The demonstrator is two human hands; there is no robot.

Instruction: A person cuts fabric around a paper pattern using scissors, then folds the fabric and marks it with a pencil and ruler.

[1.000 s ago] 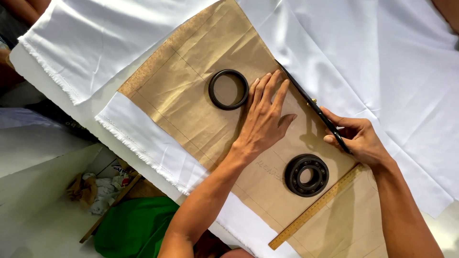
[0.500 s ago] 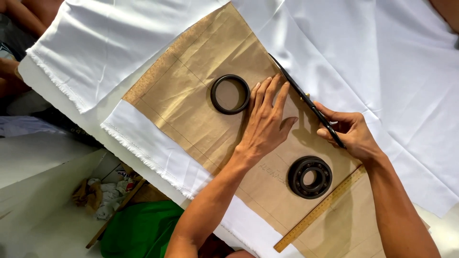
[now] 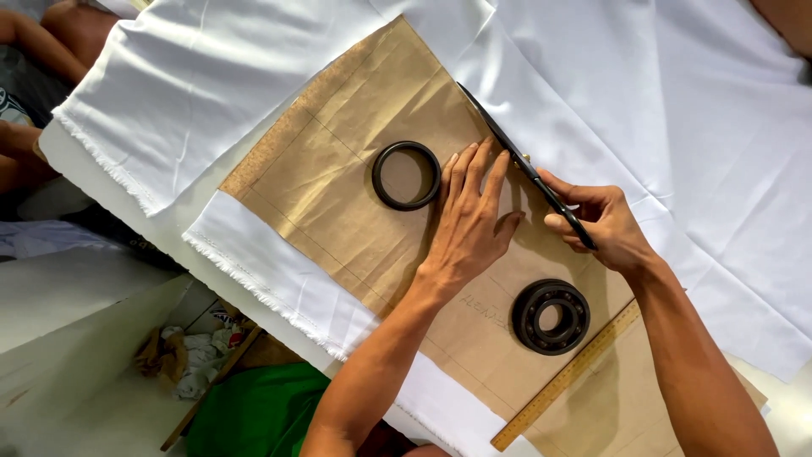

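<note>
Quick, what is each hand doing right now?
Left hand: open, pressed flat on the brown paper pattern.
Right hand: closed around black scissors along the pattern's edge.

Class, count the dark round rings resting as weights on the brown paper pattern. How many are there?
2. A thin open ring lies beside the left hand's fingertips; a thicker bearing ring sits lower, near the wooden ruler. None seems hidden.

White cloth (image 3: 677,110) over table (image 3: 59,152)
</note>
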